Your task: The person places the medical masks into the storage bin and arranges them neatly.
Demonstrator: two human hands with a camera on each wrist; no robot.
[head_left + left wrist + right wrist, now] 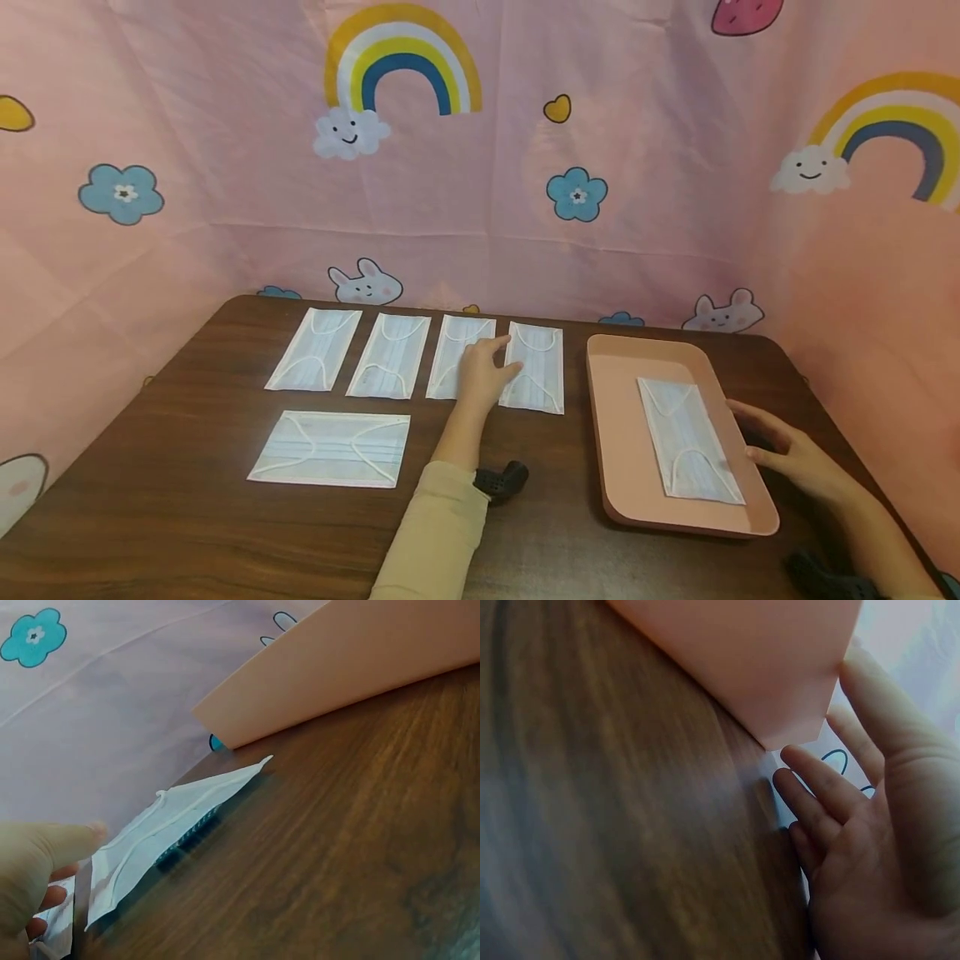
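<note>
My left hand (483, 375) is over the back row of face masks, thumb and index finger spread apart at the left edge of the rightmost mask (534, 367). In the left wrist view that mask (172, 832) lies on the table with a lifted edge; whether the fingertips touch it I cannot tell. Beneath the hand is another mask (450, 358), partly covered. At the right rim of a pink tray (611, 467) is my right hand (798, 462), fingers extended and thumb against the tray's side. A single mask (693, 442) lies slantwise inside the tray.
Two more masks, the far left one (315, 350) and its neighbour (390, 356), continue the back row. Closer to me a mask (330, 448) lies sideways on the brown wooden table (187, 533). A pink patterned cloth (487, 192) hangs behind and at both sides.
</note>
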